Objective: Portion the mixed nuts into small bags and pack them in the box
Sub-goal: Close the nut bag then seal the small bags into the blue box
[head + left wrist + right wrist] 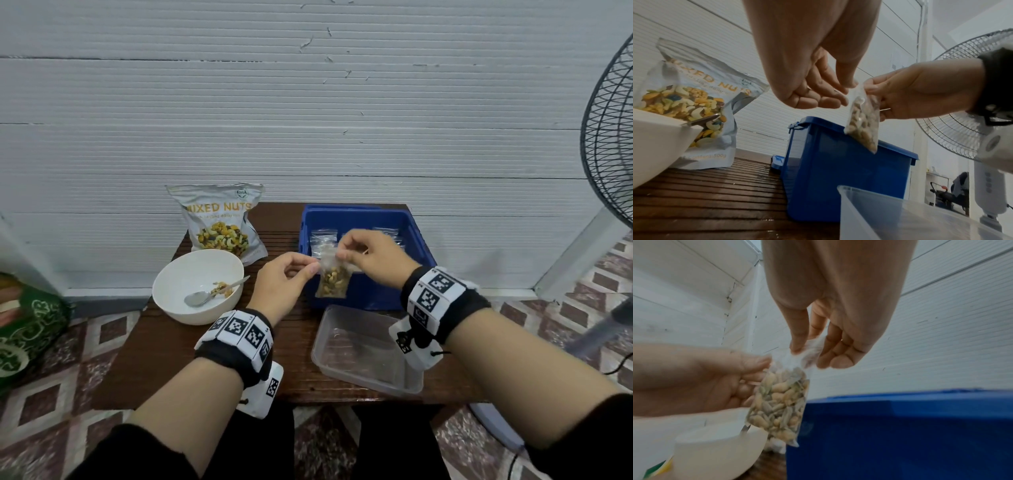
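Both hands pinch the top of one small clear bag (334,277), centre of the head view: left hand (286,281) on the left corner w/ thumb and fingertip, right hand (371,258) on the right corner. The bag hangs free in front of the blue bin (423,240), about two-thirds full of nuts. Looks like the sealing step.

Risks, my guess: thin slick film could slip from a pinch, or a zip pressed unevenly leaves a gap, so nuts spill on the surface (294,363).

Materials: bag is soft, crinkly, see-through; nuts lumpy, pale and brown. Blue bin is rigid plastic, square-walled, w/ more small bags inside. Clear box (329,363), lower centre-right, is thin and glossy. White bowl (171,291) at left is smooth and round, w/ a metal spoon (198,298) and a few nuts. Foil-look nut pouch (219,219) stands behind it. The surface is dark ribbed wood.
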A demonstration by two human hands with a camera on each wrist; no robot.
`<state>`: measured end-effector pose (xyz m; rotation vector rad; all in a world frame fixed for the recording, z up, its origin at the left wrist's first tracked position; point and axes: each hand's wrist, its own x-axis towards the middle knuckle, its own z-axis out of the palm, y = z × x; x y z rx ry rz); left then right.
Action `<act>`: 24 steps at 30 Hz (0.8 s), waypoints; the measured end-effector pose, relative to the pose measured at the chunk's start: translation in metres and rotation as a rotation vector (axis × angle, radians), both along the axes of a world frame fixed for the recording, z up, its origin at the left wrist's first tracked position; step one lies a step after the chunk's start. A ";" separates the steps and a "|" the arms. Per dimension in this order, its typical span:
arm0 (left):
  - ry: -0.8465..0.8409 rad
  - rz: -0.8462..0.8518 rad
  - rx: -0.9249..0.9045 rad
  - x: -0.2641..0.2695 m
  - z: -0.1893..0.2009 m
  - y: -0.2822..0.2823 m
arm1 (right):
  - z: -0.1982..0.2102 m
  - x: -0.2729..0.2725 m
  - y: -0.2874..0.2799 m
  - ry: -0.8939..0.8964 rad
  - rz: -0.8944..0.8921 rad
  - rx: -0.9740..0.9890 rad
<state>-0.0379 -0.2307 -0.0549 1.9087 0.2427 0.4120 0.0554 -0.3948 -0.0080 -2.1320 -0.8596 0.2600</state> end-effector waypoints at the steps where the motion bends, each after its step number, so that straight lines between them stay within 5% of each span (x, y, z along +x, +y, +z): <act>1: -0.008 0.026 -0.017 0.001 -0.001 0.002 | 0.007 0.004 0.000 0.006 -0.013 0.025; 6: 0.001 0.145 -0.077 0.008 -0.007 0.014 | 0.043 0.031 0.007 -0.010 -0.081 0.047; 16: 0.131 0.129 -0.163 0.032 -0.026 0.029 | 0.035 0.072 0.058 -0.026 0.245 -0.627; 24: 0.168 0.109 -0.250 0.048 -0.037 0.037 | 0.011 0.087 0.091 0.207 0.416 -0.926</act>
